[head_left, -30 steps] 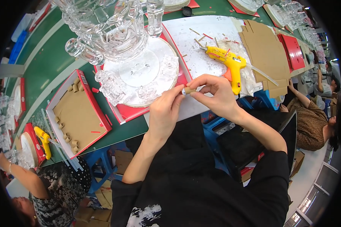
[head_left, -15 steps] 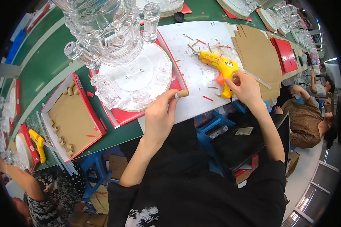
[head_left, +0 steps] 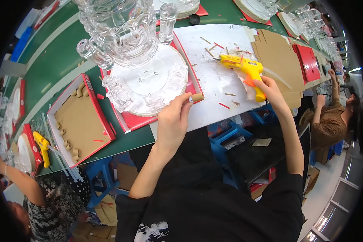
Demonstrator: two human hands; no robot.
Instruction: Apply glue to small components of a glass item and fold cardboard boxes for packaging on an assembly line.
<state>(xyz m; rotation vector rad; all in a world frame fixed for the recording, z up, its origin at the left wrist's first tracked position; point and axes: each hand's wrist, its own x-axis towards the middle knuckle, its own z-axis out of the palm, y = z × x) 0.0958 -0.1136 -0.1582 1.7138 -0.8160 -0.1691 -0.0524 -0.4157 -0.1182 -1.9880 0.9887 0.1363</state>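
My left hand point(head_left: 172, 120) pinches a short cardboard tube point(head_left: 197, 97) between thumb and fingertips, beside the front right corner of a red box lid. My right hand point(head_left: 273, 93) has its fingers round the handle of a yellow hot glue gun point(head_left: 242, 64) with an orange trigger; its nozzle points left over the stained white board point(head_left: 205, 107). On the red lid point(head_left: 135, 122) lies a round white base point(head_left: 149, 76) with clear plastic figures on its rim. Clear moulded pieces and a tall clear stacked form point(head_left: 121, 36) rise behind and above it.
To the left, a shallow red-edged box point(head_left: 78, 133) holds several cardboard tubes. Scraps and sticks litter the board; flat cardboard point(head_left: 278, 64) lies at its right. Another yellow glue gun point(head_left: 42, 148) lies far left, near a co-worker's arm point(head_left: 20, 181). Blue stools point(head_left: 225, 139) stand below the table.
The glue gun has shifted slightly right in my right hand, and my fingers are now closer round its handle. My left hand keeps the tube in nearly the same place. The whole view has shifted a little.
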